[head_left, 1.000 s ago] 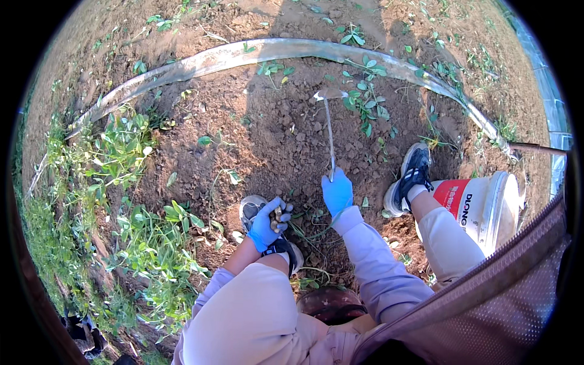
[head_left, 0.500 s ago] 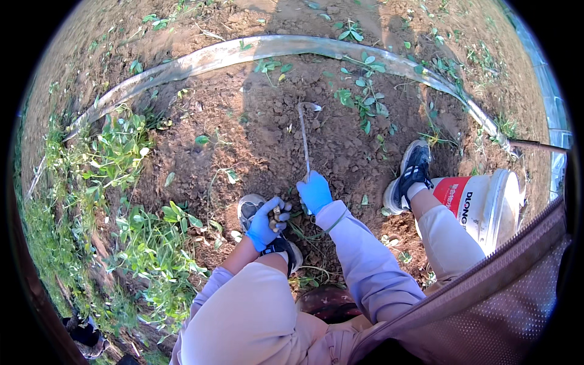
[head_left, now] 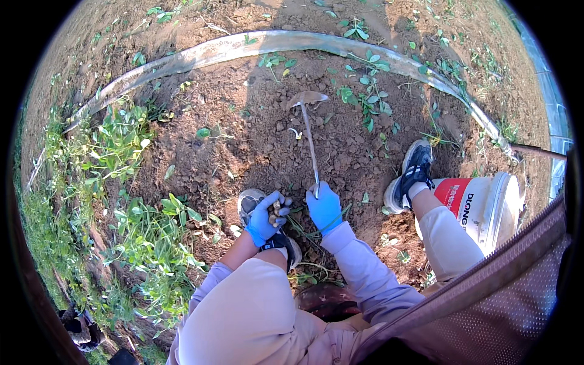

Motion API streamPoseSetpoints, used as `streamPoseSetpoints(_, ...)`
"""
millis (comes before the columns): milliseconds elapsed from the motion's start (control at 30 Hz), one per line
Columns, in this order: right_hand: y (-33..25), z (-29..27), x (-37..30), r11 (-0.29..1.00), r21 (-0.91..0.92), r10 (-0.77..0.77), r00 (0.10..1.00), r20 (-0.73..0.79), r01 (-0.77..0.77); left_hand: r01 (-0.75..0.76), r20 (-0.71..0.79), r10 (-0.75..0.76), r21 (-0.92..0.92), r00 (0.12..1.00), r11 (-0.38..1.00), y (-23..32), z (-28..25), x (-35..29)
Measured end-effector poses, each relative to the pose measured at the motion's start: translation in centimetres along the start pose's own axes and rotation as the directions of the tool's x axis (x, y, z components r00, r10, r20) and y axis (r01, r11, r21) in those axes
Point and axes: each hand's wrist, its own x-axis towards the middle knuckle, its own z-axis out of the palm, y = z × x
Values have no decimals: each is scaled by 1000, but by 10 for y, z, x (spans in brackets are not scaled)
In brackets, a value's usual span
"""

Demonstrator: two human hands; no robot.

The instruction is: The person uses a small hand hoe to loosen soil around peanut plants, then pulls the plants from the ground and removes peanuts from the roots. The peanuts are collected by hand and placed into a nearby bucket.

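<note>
My right hand, in a blue glove, grips the handle of a small hoe. The hoe's metal blade rests on the brown soil ahead of me. My left hand, also blue-gloved, is closed on several small brown pods above my left shoe. I am crouching, with my light trouser legs in the lower middle of the view. My right shoe stands on the soil to the right.
A flat pale hose curves across the soil ahead. Leafy green plants lie uprooted at my left. A white and red bucket lies beside my right leg. Small green seedlings grow ahead on the right.
My right hand has swung the hoe from the right toward the left and back to the middle, with the blade set on the soil farther left than a second ago. The left hand stays still.
</note>
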Motion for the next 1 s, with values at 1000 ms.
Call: streamPoseSetpoints(1000, -39, -13, 15, 949, 192, 183, 932, 312, -251, 1, 11, -1, -28, 1000, 1000, 1, -6, -3)
